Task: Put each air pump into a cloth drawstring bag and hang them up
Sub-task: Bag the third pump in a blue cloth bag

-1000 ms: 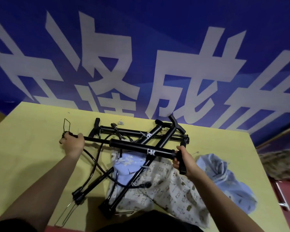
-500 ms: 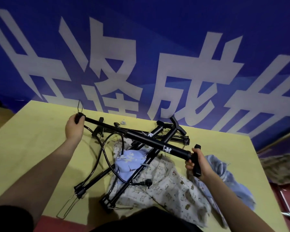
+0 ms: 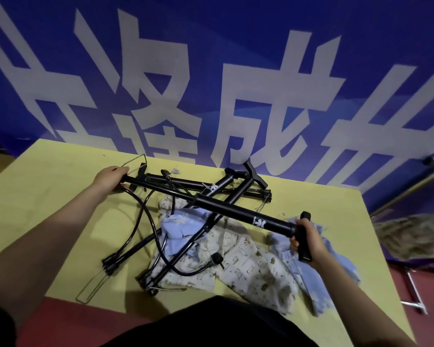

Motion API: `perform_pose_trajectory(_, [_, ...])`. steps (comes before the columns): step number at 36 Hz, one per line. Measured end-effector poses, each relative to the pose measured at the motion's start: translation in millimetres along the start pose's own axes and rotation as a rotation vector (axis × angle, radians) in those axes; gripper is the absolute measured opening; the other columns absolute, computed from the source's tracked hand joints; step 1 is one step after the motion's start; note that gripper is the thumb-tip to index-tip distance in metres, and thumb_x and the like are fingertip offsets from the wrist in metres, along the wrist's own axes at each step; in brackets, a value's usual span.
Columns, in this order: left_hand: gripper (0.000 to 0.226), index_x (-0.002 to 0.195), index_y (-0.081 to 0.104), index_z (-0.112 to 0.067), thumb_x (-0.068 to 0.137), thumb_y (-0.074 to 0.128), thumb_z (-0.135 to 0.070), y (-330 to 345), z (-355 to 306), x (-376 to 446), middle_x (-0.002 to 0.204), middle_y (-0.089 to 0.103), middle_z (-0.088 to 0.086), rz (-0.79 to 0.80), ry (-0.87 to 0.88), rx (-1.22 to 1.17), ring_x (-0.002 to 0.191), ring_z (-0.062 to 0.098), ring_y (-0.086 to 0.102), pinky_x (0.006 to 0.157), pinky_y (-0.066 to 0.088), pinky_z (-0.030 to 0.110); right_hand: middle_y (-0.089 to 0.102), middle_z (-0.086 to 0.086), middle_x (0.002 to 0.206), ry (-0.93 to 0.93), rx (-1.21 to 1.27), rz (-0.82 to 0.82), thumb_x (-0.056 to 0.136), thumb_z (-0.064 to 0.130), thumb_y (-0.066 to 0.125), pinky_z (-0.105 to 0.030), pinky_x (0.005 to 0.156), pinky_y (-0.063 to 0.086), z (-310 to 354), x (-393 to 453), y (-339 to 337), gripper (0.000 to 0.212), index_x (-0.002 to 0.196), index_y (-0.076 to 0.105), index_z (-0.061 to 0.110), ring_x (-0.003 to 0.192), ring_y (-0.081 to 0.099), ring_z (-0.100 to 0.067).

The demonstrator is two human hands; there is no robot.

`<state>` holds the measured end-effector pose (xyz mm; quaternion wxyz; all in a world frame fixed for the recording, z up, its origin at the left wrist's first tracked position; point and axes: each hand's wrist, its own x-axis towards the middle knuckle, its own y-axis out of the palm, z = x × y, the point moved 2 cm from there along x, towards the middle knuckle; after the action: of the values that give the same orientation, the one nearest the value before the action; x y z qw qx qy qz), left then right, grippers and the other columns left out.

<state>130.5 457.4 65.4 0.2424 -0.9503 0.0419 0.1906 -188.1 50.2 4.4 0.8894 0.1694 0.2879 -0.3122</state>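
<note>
Both hands on it: left hand [image 3: 110, 179] wrapped round the base end, right hand [image 3: 308, 240] gripping the T-handle of the long black air pump [image 3: 238, 213], held above cloth drawstring bags [image 3: 251, 261] mid-way across the yellow table [image 3: 48, 196], nearer its front edge.

Left hand [image 3: 110, 180]: we reach it forward and left, forearm bare and nearly straight, fingers [image 3: 122, 169] curled closed around the far end of the air pump [image 3: 236, 211].
Right hand [image 3: 308, 240]: we hold it nearer our body, wrist bent, fist wrapped tight around the pump's handle.
</note>
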Motion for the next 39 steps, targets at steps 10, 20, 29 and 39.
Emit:
perform_pose_trajectory(10, [0.031,0.092,0.052,-0.014,0.092,0.056,-0.044,-10,-9,-35,0.078,0.053,0.002,0.03,0.097,-0.114,0.054,0.014,0.06,0.06,0.049,0.027,0.04,-0.01,0.061,-0.05,-0.087,-0.062,0.095,0.028,0.043,-0.03,0.045,0.03,0,2,-13,0.022,0.088,0.044,0.007,0.043,0.036,-0.019])
perform_pose_trajectory(20, [0.033,0.081,0.054,-0.017,0.092,0.055,-0.048,-28,4,-43,0.078,0.053,0.003,-0.081,0.043,-0.194,0.059,0.019,0.054,0.061,0.047,0.027,0.038,-0.004,0.05,-0.04,-0.105,-0.081,0.094,0.027,0.045,-0.024,0.041,0.024,13,-4,8,0.027,0.072,0.042,0.012,0.038,0.033,-0.016])
perform_pose_trajectory(29, [0.034,0.087,0.055,-0.013,0.093,0.053,-0.046,-13,8,-54,0.08,0.053,0.001,-0.033,-0.035,-0.163,0.059,0.018,0.052,0.059,0.046,0.026,0.035,-0.01,0.057,-0.201,-0.155,-0.067,0.096,0.019,0.044,-0.031,0.05,0.027,19,-7,27,0.029,0.068,0.038,0.01,0.044,0.032,-0.019])
perform_pose_trajectory(39, [0.034,0.092,0.055,-0.013,0.094,0.05,-0.047,19,7,-63,0.083,0.057,0.003,0.042,-0.013,-0.199,0.06,0.019,0.055,0.059,0.047,0.027,0.04,-0.001,0.042,-0.247,-0.146,-0.077,0.096,0.016,0.043,-0.032,0.049,0.027,31,-19,46,0.03,0.067,0.039,0.009,0.042,0.033,-0.019])
